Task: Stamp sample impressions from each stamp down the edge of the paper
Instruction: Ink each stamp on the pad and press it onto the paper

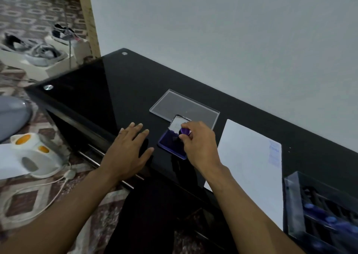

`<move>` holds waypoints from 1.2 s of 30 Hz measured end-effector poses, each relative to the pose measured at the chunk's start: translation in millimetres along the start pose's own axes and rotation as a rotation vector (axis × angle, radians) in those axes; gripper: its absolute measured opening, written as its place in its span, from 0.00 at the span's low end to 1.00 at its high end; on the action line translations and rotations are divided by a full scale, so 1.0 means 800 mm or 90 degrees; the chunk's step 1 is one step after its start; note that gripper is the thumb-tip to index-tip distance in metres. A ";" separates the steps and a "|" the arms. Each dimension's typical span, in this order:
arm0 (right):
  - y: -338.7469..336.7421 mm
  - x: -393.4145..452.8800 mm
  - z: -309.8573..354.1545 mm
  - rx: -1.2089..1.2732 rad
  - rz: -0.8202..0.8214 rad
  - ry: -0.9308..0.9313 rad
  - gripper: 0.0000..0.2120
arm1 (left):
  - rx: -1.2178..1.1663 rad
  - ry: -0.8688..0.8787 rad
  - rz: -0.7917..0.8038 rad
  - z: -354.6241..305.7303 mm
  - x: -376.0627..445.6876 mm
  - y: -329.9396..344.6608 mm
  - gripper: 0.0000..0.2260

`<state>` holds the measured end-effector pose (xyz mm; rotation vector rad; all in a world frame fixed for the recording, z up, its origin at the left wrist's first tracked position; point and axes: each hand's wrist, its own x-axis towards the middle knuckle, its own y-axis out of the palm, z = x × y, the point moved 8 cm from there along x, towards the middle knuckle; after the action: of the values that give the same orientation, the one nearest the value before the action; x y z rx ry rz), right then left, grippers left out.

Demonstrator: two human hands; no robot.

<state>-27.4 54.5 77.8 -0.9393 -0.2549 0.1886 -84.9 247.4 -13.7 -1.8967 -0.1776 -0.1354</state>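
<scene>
While right hand [199, 145] pinches round stamp [185, 131], glossy ink pad [170, 142]

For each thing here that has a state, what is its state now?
Ink pad: lid open, on the table.
Stamp: pinched by the right hand, over the ink pad.
Left hand: flat on the table, holding nothing.
Paper: lying flat, prints at its far edge.
Stamp box: open, stamps inside.

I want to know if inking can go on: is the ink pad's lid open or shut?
Open. The ink pad shows its dark purple surface, its lid is tipped up behind it, and the right hand holds a stamp over it.
</scene>
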 end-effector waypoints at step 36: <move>0.028 0.019 0.011 -0.107 0.086 -0.049 0.13 | 0.013 -0.005 -0.009 0.006 0.015 0.026 0.35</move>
<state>-16.7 78.1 66.7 -1.1177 -0.2818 0.3324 -69.1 245.8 -32.0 -1.8761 -0.1974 -0.1347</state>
